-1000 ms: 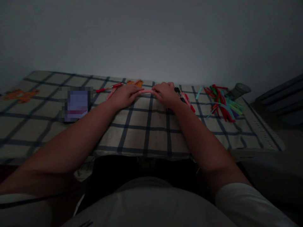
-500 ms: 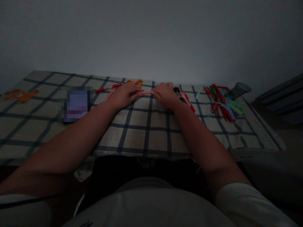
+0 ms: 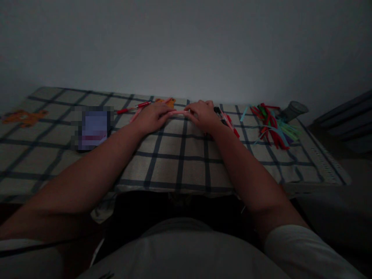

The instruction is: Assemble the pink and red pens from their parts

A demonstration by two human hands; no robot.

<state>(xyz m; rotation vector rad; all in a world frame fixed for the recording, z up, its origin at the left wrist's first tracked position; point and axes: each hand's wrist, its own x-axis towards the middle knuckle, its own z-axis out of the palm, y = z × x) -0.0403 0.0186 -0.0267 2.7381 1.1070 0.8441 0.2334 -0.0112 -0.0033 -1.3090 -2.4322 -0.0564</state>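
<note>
A narrow pink strip (image 3: 179,112) stretches between my two hands, close to the table's far side. My left hand (image 3: 154,117) pinches its left end with the fingers pressed together. The right end is in the closed thumb and fingers of my right hand (image 3: 202,116). More pink strips (image 3: 135,115) lie partly hidden behind my left hand. Just right of my right hand are black and red pens (image 3: 235,131) with pinkish pieces among them, partly covered by the hand.
A checked cloth (image 3: 168,166) covers the table. On the left lie an orange cut-out (image 3: 24,117) and a phone-like screen (image 3: 94,130). Red pens (image 3: 142,104) and another orange piece (image 3: 171,101) are at the back. Rightward, coloured strips (image 3: 274,133) lie beside a tipped cup (image 3: 295,110).
My right fingers have shifted slightly along the pink strip and lifted a little at the knuckles. My left hand has stayed almost where it was.
</note>
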